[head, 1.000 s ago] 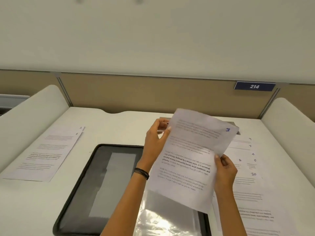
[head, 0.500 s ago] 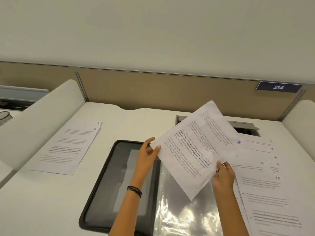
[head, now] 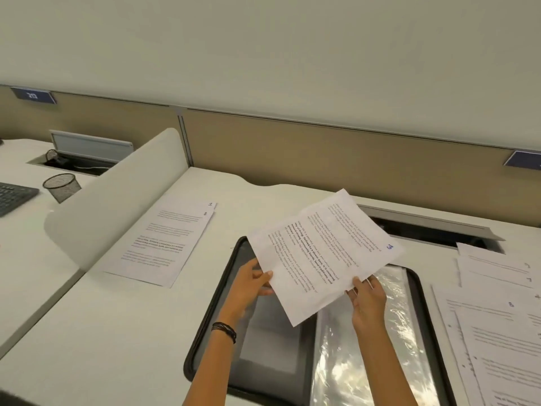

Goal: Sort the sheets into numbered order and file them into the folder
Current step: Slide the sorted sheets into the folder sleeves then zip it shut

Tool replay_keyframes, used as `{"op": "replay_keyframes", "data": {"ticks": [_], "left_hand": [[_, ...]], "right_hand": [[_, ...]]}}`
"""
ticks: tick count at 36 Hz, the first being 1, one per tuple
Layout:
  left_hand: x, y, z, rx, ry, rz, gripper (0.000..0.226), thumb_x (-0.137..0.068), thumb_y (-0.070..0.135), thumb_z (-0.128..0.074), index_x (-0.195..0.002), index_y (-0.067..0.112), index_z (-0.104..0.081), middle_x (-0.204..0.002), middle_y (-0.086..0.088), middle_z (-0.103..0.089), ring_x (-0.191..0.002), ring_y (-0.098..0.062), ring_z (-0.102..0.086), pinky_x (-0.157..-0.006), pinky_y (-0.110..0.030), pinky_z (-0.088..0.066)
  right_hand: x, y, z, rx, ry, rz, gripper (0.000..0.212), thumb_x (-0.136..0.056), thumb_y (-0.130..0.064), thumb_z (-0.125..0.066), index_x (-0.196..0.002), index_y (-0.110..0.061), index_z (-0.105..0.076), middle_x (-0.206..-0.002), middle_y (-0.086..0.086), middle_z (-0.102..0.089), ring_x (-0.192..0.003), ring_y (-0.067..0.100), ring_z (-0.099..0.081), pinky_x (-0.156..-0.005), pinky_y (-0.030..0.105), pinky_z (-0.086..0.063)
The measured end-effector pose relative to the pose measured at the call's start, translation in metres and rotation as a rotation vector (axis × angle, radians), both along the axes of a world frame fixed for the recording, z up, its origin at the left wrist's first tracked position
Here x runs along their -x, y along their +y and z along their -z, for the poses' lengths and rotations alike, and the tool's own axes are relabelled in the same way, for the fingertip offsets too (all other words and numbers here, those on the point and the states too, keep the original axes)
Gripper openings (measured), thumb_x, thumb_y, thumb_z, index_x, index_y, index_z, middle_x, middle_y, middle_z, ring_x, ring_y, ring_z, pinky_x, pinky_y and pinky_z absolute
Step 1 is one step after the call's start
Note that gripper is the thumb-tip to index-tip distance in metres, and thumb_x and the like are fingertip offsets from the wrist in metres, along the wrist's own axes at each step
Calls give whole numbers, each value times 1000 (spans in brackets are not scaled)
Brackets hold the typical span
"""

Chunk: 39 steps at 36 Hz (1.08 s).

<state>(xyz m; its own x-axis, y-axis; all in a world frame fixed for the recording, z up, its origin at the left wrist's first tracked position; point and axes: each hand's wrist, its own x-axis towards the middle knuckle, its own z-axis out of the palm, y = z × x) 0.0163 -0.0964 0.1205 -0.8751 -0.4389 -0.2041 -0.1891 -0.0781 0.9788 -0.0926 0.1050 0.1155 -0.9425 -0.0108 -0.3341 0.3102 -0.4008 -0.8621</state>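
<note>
A: White sheet [head: 325, 253] marked 3, where?
B: Raised over the open folder [head: 218, 306], tilted; left hand [head: 248, 284] pinches its left edge, thumb on top, right hand [head: 367, 300] pinches the near edge.
A: Others?
B: A pile [head: 164, 244] numbered 1, 2 lies left on the desk [head: 117, 332].

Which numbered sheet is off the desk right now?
The sheet marked 3: the left hand and right hand hold it above the open folder; the left pile and right-side sheets lie flat on the desk.
</note>
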Motion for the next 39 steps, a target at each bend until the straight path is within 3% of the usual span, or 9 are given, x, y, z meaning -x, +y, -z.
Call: {"op": "replay_keyframes", "data": {"ticks": [6, 14, 19, 22, 24, 27, 29, 33, 39], "left_hand": [[-28, -47, 11, -5, -9, -113, 40, -94, 3, -55, -133, 7, -49, -116, -13, -67, -97, -20, -69, -69, -28, -58], [-77, -113, 32, -37, 8, -373, 33, -93, -1, -55, -125, 8, -54, -92, -6, -71, -77, -13, -68, -60, -21, -56], [-108, -146, 48, -39, 24, -511, 35, -93, -3, -52, -128, 5, -51, -99, -15, -65, -77, -22, -62, -60, -20, -57], [-125, -162, 59, -42, 29, -579, 34, -94, -2, -51, -127, 5, -51, -104, -14, -64, -82, -23, -62, -69, -26, -59], [-134, -171, 66, -47, 21, -630, 29, -95, -1, -51, -123, 5, -52, -104, -12, -63, -85, -23, -61, -82, -37, -57], [-144, -184, 77, -61, 0, -716, 26, -95, 0, -51, -121, 2, -52, -111, -16, -61, -87, -24, -60, -77, -34, -58], [-148, -191, 85, -76, -21, -768, 28, -96, -1, -51, -123, -1, -51, -117, -19, -59, -86, -24, -60, -80, -37, -55], [-152, -201, 98, -108, -36, -835, 25, -95, -3, -50, -120, -5, -51, -119, -21, -57, -81, -19, -60, -63, -20, -57], [-152, -211, 105, -117, -20, -864, 36, -96, -3, -48, -132, -5, -46, -122, -21, -56, -87, -29, -60, -61, -19, -57]], "right_hand": [[-9, -36, 8, -143, 78, -278, 26, -96, -11, -51, -121, -12, -58, -110, 5, -67, -97, 18, -64, -85, 30, -51], [-28, -70, 44, -465, 246, -569, 18, -94, -9, -54, -102, -22, -64, -102, 0, -70, -93, 11, -67, -92, 31, -51], [-49, -80, 74, -680, 476, -828, 28, -93, -12, -57, -95, -40, -60, -103, -17, -65, -98, -10, -59, -94, 16, -46], [-57, -83, 99, -772, 619, -915, 33, -92, -12, -57, -100, -44, -56, -113, -22, -58, -110, -7, -54, -99, 12, -39], [-61, -82, 112, -841, 747, -952, 32, -93, -18, -54, -104, -49, -53, -125, -25, -50, -119, -16, -41, -111, 15, -23], [-62, -78, 126, -853, 852, -929, 33, -91, -34, -44, -107, -62, -52, -134, -28, -43, -126, -16, -34, -113, 11, -6], [-62, -76, 132, -855, 889, -911, 34, -90, -37, -40, -110, -63, -50, -136, -31, -41, -129, -13, -34, -113, 11, -5], [-63, -77, 137, -885, 901, -902, 32, -90, -39, -36, -116, -52, -50, -132, -41, -37, -130, -14, -32, -114, 11, -5], [-65, -77, 139, -923, 920, -891, 32, -90, -40, -34, -117, -51, -47, -131, -51, -28, -129, -17, -29, -113, 9, -4]]}}
